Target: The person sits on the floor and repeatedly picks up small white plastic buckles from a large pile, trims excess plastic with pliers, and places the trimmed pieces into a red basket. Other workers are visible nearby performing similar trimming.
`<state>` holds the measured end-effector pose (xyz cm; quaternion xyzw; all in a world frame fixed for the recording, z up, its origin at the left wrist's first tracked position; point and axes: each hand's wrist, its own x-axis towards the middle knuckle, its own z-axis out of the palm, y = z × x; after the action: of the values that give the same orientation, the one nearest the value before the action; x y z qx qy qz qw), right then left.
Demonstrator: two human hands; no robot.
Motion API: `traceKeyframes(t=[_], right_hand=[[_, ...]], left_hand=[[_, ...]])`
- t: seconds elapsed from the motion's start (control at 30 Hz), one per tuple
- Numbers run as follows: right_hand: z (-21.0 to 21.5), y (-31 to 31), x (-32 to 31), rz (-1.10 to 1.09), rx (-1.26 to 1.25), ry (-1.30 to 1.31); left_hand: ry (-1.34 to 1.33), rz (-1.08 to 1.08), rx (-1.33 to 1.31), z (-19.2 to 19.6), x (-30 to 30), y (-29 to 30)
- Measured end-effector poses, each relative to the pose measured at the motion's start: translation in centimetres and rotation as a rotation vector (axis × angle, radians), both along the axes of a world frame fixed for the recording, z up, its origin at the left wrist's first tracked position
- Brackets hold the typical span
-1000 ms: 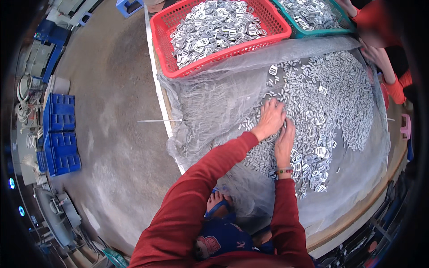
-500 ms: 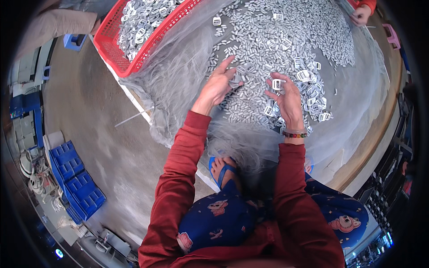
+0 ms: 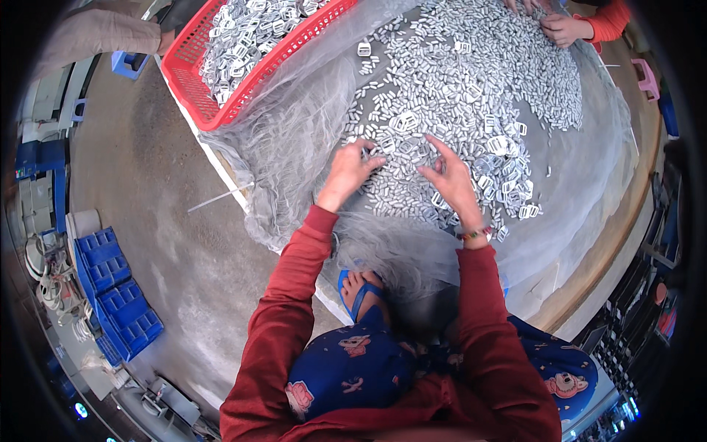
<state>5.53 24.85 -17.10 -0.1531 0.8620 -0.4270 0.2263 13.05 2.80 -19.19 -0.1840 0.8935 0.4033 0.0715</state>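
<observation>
A wide pile of small silver metal pellets lies spread on a translucent mesh sheet. Pale flat buckles with slots are scattered among them, most thickly beside my right hand. My left hand is at the pile's near left edge, thumb and index finger apart, with no part visible between them. My right hand hovers over the near pellets, its index finger stretched out and its thumb apart, holding nothing visible. A beaded bracelet circles my right wrist.
A red perforated basket full of buckles stands at the upper left. Another person's hand and orange sleeve reach the pile's far right. Blue compartment trays are at the left; a pink stool is at the far right.
Both hands have shifted nearer to me, and my right hand also leftward. The buckle at my right fingers is gone from them. The other person's hands have come further over the pellets.
</observation>
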Motion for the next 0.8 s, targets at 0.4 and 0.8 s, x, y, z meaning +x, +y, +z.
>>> traceKeyframes(t=[0.4,0.8], right_hand=[[-1.9,-1.1,-3.5,0.081,0.067,0.021],[2.6,1.5,-2.7,-0.190,-1.156,-0.814]], left_hand=[[-0.114,0.226,0.715,0.6,0.3,-0.2],[0.209,0.335,1.645,1.2,-2.0,-3.7]])
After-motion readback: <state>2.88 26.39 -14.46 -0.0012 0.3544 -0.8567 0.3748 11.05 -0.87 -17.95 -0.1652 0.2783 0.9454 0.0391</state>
